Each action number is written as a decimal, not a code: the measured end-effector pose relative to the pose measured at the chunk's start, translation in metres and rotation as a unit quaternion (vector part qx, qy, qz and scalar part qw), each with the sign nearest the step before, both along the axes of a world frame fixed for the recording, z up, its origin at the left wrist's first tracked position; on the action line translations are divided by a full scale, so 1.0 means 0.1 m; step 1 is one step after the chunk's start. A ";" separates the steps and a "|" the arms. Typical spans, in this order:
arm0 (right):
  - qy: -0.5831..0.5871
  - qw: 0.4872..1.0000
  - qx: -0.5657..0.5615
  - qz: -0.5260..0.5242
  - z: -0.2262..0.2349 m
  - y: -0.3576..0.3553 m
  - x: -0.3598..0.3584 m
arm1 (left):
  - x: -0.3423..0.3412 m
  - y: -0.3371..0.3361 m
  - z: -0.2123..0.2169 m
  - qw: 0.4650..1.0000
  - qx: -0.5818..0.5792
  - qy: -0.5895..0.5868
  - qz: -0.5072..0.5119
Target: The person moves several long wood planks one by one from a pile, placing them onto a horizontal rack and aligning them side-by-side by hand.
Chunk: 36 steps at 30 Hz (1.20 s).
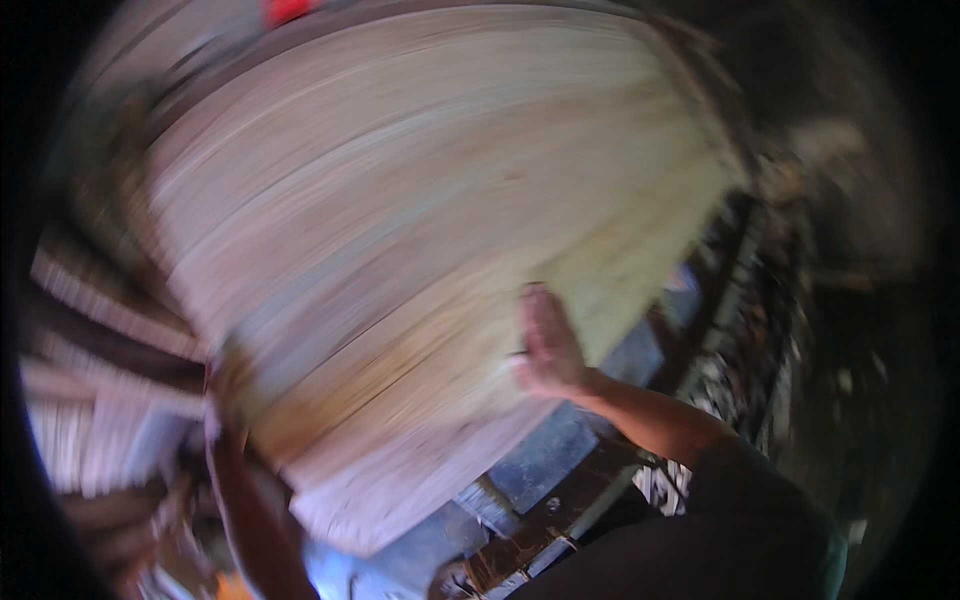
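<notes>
Broadly, a large, pale, thin sheet of wood veneer (400,220) with long streaky grain fills the middle of the view, tilted so that its far edge runs up toward the top and its near corner hangs low in the centre. The whole picture is smeared by motion, so fine detail is lost. The right hand (548,345) lies flat on the sheet's near right edge, fingers stretched wide and pressed to the wood, with the bare forearm running down to a dark sleeve (740,510) at the lower right. The left hand (232,385) is at the sheet's near left edge, touching it; blur hides whether its fingers are curled round the edge or spread, so I cannot tell its state. To the left, stacks of pale layered sheets (100,420) stand edge-on in bands of light and dark. Below the sheet on the near side, a grey-blue flat surface (545,450) shows beside a dark metal frame (560,520). A small red object (285,10) sits at the far top edge.
</notes>
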State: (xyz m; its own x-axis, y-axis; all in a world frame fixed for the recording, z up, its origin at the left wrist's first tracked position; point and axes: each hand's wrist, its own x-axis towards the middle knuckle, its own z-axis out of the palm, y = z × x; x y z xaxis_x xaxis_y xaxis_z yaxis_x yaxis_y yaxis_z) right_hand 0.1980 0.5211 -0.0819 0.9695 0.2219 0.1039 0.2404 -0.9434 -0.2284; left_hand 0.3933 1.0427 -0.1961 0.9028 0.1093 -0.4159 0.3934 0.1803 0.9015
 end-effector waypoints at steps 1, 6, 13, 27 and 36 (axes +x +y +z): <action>-0.002 0.999 0.039 0.011 0.10 0.01 0.07 | -0.03 0.07 -0.13 1.000 0.010 -0.009 -0.021; 0.065 0.995 -0.039 -0.058 0.25 0.01 -0.05 | -0.29 0.39 -0.59 0.987 0.099 -0.060 -0.111; 0.050 0.997 -0.011 -0.063 0.24 0.04 -0.10 | -0.19 0.26 -0.37 0.992 0.045 0.027 -0.114; 0.028 0.997 0.011 -0.068 0.36 -0.09 -0.12 | 0.13 0.28 -0.60 0.980 -0.014 -0.065 -0.187; 0.001 1.000 -0.004 -0.026 0.17 -0.05 -0.14 | -0.12 0.22 -0.26 0.958 0.079 -0.150 -0.231</action>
